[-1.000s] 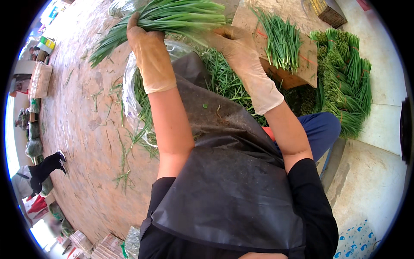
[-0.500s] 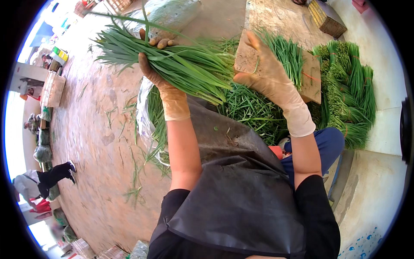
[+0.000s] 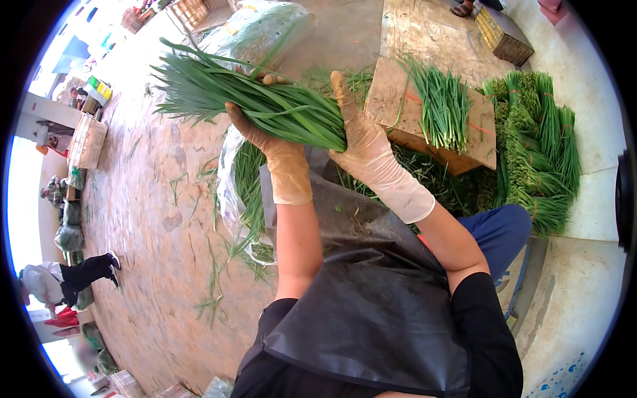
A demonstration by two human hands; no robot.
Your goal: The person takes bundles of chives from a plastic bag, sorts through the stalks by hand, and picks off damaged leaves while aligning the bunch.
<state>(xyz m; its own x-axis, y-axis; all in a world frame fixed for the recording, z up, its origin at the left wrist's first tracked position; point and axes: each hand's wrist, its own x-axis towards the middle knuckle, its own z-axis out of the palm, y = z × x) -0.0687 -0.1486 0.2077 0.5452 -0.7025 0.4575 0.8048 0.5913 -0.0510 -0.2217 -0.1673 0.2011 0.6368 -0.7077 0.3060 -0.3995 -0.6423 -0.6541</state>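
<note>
A thick bunch of long, flat green chives (image 3: 285,109) lies across my left hand (image 3: 255,129), whose gloved fingers wrap it from beneath and behind. The leaf tips fan out to the left. My right hand (image 3: 363,136), also gloved, is flat against the bunch's stem ends, fingers stretched upward. Right of it, another bunch of chives (image 3: 441,109) rests on a wooden block (image 3: 391,93), with red bands beside it. Loose green leaves (image 3: 415,166) lie below the block, partly hidden by my right forearm.
Tied bundles of greens (image 3: 537,146) are stacked along the wall at the right. A white plastic bag (image 3: 229,179) with more greens stands left of my apron (image 3: 371,312). A large clear bag (image 3: 259,30) lies beyond my hands. At far left is another person (image 3: 66,282).
My right hand has moved left from near the block and now presses on the stem ends. The bunch's stems have shifted left and look more even.
</note>
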